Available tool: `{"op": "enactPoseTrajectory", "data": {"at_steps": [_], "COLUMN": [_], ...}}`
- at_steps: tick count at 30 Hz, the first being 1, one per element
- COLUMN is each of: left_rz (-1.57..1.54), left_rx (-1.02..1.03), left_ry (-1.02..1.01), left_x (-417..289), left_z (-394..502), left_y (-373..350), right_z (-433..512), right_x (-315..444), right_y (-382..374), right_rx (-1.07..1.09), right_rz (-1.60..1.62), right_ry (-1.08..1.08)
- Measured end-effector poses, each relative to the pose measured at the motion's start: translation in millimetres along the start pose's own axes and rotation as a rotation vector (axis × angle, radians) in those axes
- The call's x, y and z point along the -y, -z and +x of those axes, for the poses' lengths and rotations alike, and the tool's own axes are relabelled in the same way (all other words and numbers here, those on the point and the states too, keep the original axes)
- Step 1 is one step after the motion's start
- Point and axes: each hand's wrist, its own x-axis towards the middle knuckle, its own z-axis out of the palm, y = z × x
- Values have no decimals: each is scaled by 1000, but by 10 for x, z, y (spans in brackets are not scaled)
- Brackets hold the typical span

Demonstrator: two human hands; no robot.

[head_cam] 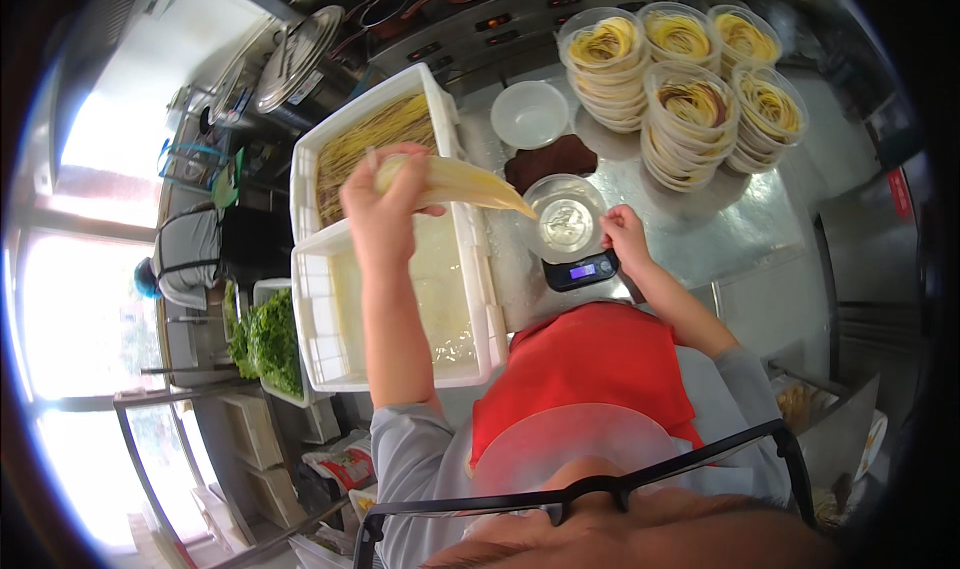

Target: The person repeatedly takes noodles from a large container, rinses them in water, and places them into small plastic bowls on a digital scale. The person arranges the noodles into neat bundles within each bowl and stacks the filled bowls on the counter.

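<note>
My left hand [386, 194] is raised over the white plastic crates, gripping a bundle of pale yellow noodles [465, 183]. The bundle's tapered end hangs to the right, over the rim of a clear plastic bowl [564, 224]. That bowl stands on a black digital scale [579, 272] with a lit display. At the bowl's right side, my right hand [624, 235] pinches its rim. Below the left hand, one crate [442, 111] is filled with yellow and brown noodles [375, 156]. The nearer crate [484, 329] has a wet, shiny bottom.
Several stacks of noodle-filled plastic bowls [690, 134] stand at the back right of the steel table [720, 224]. An empty clear bowl [529, 114] and a dark brown cloth [551, 165] lie nearer. Leafy greens [270, 344] and a bending person [191, 254] are at left.
</note>
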Motion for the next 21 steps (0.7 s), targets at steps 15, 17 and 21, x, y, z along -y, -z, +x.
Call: {"op": "enactPoseTrajectory", "data": {"at_steps": [15,17,21], "left_rz": [1139,1210,957], "left_rx": [831,797,590], "left_ry": [26,7,-39], "left_x": [2033,1936,1780], "left_z": [-517,-402,-188], "left_y": [-980,-854,-480], "right_z": [-69,-57,-269], "right_x": [-113,-197,-128], "right_y": [525,769,1159], "right_rx": [-39,-155,285], "right_rz": [-13,-575,-1137], "right_ry": [-30,55,1]}}
